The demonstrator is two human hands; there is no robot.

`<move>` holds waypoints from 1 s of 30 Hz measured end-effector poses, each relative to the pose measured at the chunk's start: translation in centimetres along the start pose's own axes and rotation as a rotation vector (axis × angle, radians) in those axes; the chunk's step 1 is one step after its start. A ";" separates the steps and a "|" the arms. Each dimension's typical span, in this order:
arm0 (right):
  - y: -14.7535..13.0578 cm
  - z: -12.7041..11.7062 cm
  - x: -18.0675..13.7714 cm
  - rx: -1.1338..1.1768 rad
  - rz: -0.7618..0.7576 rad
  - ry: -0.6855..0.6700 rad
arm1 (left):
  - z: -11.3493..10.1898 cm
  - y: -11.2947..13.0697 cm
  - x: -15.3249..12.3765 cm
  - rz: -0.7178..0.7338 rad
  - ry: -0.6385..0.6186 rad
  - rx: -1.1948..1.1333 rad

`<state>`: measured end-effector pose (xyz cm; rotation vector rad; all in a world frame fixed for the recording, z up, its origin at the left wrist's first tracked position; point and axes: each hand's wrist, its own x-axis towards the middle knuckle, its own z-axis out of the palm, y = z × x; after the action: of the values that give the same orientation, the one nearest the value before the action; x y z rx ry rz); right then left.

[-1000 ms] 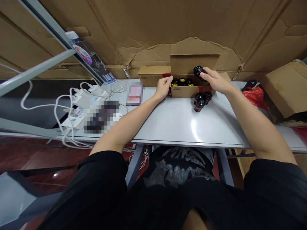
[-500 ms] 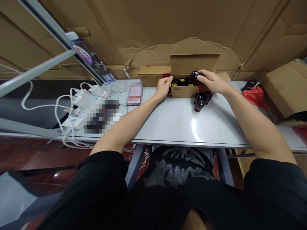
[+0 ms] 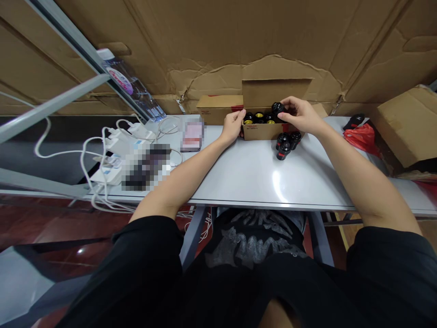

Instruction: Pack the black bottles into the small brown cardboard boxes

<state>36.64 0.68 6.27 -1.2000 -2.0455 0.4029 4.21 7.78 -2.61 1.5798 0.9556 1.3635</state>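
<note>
Now | right hand (image 3: 300, 116) grip closed on black lamp socket (image 3: 277, 108) | left hand (image 3: 234, 126) grip open against cardboard box (image 3: 262, 131)

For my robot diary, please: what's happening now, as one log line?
left hand: on cardboard box | right hand: holding black socket over box | beside box: more sockets on table

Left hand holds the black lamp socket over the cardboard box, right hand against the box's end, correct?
No, swapped: the head view shows the right hand holding the black lamp socket over the cardboard box, the left hand against its end.
</note>
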 end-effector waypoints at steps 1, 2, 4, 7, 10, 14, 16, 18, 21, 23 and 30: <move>0.2 0.1 0.0 -0.007 -0.001 0.009 | 0.0 0.0 0.0 0.002 0.001 0.003; 0.4 0.1 0.1 -0.016 0.000 0.023 | 0.0 0.0 0.0 0.004 -0.001 0.005; 0.6 0.1 0.0 -0.030 0.008 0.051 | 0.0 0.0 0.0 0.011 -0.009 0.010; 0.3 -0.2 -0.2 -0.049 0.022 0.056 | -0.1 -0.2 0.1 0.024 -0.028 0.019; -0.4 -0.6 -0.4 -0.050 -0.009 0.015 | -0.2 -0.4 0.2 0.040 -0.036 0.031; -1.1 -0.8 -0.5 -0.074 0.029 -0.039 | -0.2 -0.7 0.3 0.050 -0.037 0.016; -1.2 -0.9 -0.3 -0.086 0.073 -0.065 | -0.2 -0.8 0.3 0.049 -0.034 0.011; -1.2 -0.9 -0.2 -0.069 0.092 -0.102 | -0.2 -1.0 0.4 0.047 -0.036 0.016; -1.2 -1.0 0.0 -0.058 0.081 -0.147 | -0.2 -1.1 0.4 0.040 -0.037 0.022; -1.3 -0.9 0.0 -0.092 0.063 -0.174 | -0.1 -1.0 0.3 0.034 -0.030 0.022; -1.3 -0.7 0.2 -0.236 0.069 -0.176 | -0.1 -0.3 0.0 0.020 -0.020 0.004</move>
<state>36.26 0.09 7.56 -1.4225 -2.2560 0.3151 4.12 7.95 -2.87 1.6063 0.9335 1.3579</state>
